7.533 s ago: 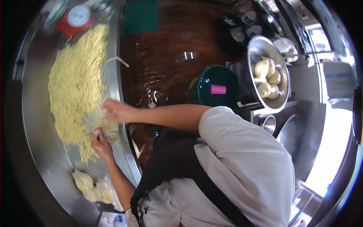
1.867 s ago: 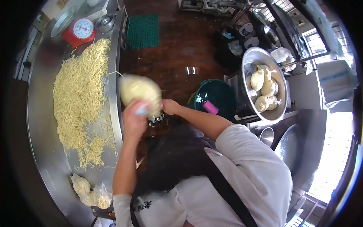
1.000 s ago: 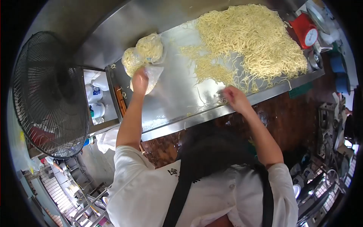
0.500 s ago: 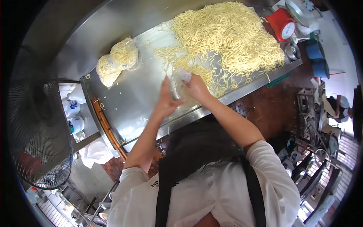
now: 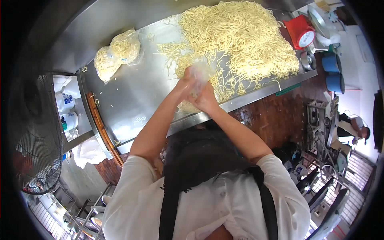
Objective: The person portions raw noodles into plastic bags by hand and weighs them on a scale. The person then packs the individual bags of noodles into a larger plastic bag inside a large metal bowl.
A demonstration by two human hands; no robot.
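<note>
A clear plastic bag (image 5: 203,71) is gripped between my hands over the steel table's front part. My left hand (image 5: 185,85) is closed at the bag's left side, its fingertips partly hidden behind the blurred plastic. My right hand (image 5: 205,98) is closed round the bag just below and to the right, close against the left. Pale yellow stuff, which looks like noodles, shows under my hands (image 5: 187,107), though its outline is mostly covered. Loose noodles (image 5: 176,56) lie scattered behind my hands, beside a large noodle heap (image 5: 240,38).
Two filled noodle bags (image 5: 116,54) rest at the table's left. A red dial scale (image 5: 300,34) and a metal bowl (image 5: 308,61) are at the right end. Bamboo poles (image 5: 102,126) line the left edge, near a fan (image 5: 38,140). Another person (image 5: 354,127) is far right.
My left hand has come up from open beside the bag to close on it next to my right hand. The bag's plastic top now stands up between both hands. The view has shifted slightly.
</note>
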